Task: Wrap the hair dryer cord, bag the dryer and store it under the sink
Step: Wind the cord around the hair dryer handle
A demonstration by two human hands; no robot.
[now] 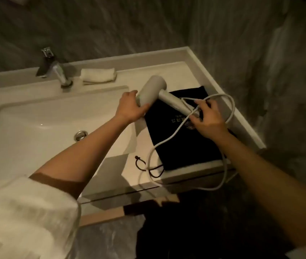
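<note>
A white hair dryer [153,88] is held above the counter, its handle slanting down to the right. My left hand [129,106] grips the barrel's near end. My right hand [207,119] holds the white cord [230,109] against the lower end of the handle. One loop of cord arcs to the right of that hand. The rest of the cord trails down over the counter's front edge. Under the dryer, a black drawstring bag [182,144] with gold print lies flat on the counter, its dark drawstring [143,165] lying loose at the near end.
A white sink basin [36,131] with a chrome drain [80,135] fills the left. A chrome faucet [55,70] and a rolled white towel [98,75] stand at the back. Marble walls close in behind and to the right. A wooden ledge [111,214] shows below the counter.
</note>
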